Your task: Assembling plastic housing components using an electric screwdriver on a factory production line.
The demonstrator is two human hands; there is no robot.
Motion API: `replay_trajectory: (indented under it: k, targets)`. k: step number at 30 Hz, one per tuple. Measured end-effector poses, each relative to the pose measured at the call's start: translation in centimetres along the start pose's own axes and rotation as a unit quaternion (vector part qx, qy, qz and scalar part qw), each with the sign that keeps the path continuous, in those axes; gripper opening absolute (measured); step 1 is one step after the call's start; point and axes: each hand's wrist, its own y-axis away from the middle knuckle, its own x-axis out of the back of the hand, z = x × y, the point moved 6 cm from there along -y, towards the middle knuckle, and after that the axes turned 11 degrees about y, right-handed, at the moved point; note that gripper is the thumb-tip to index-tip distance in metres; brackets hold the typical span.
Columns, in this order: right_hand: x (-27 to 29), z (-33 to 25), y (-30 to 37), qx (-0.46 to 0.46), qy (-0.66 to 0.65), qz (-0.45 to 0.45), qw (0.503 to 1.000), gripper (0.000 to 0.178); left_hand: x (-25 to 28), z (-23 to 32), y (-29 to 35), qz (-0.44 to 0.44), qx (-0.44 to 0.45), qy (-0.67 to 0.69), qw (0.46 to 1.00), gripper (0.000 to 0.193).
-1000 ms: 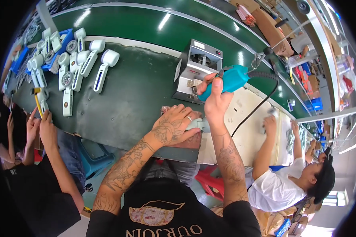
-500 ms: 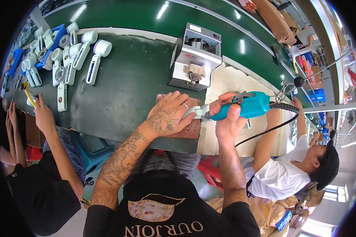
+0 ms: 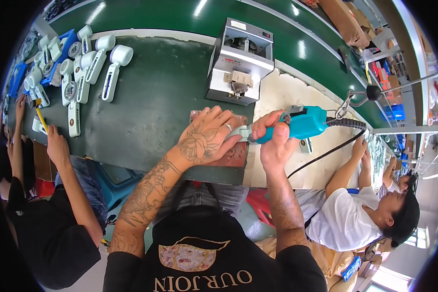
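Observation:
My left hand (image 3: 205,136) presses down over a pale white handheld device (image 3: 242,130), its fingers wrapped round it and most of it hidden beneath the palm. The device rests on a worn red pad (image 3: 232,159) near the bench's front edge. In my right hand (image 3: 276,143) is a teal electric screwdriver (image 3: 305,121), held almost level with its nose pointing left against the device's end. Whether the bit sits in a screw cannot be made out. A black cable runs from the screwdriver's back end.
A grey and black benchtop machine (image 3: 241,63) stands just beyond my hands. White round-headed handheld devices (image 3: 118,56) lie at the left, some by a blue tray (image 3: 69,41). A green conveyor (image 3: 175,14) runs behind. Co-workers sit on both sides; one holds a yellow-handled tool (image 3: 41,117).
The view has shifted slightly. My hands keep the device and screwdriver together with little movement. The right co-worker's raised hand has come down towards the bench.

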Motion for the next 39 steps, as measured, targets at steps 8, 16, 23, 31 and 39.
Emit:
replay_trajectory:
  k: [8,16,23,31,39]
  targets:
    - [-0.1,-0.3,0.4,0.016,0.033,0.016,0.999,0.053,-0.1,0.3,-0.1,0.030,-0.027,-0.007,0.999,0.039]
    - [2.3,-4.2,4.5,0.019,-0.040,0.083,0.996,0.070,-0.9,2.6,3.1,0.023,-0.078,-0.004,0.997,0.038]
    - [4.4,-4.6,7.4,0.030,-0.017,0.078,0.996,0.071,1.6,0.7,6.0,0.173,-0.007,0.036,0.984,0.038]
    - [6.0,-3.1,9.2,0.029,-0.058,0.069,0.995,0.071,11.2,-7.5,11.8,0.375,0.164,-0.131,0.903,0.024]
    - [6.2,-3.0,9.4,0.027,-0.043,0.060,0.997,0.070,11.7,-9.4,11.3,0.372,0.171,-0.130,0.903,0.023]
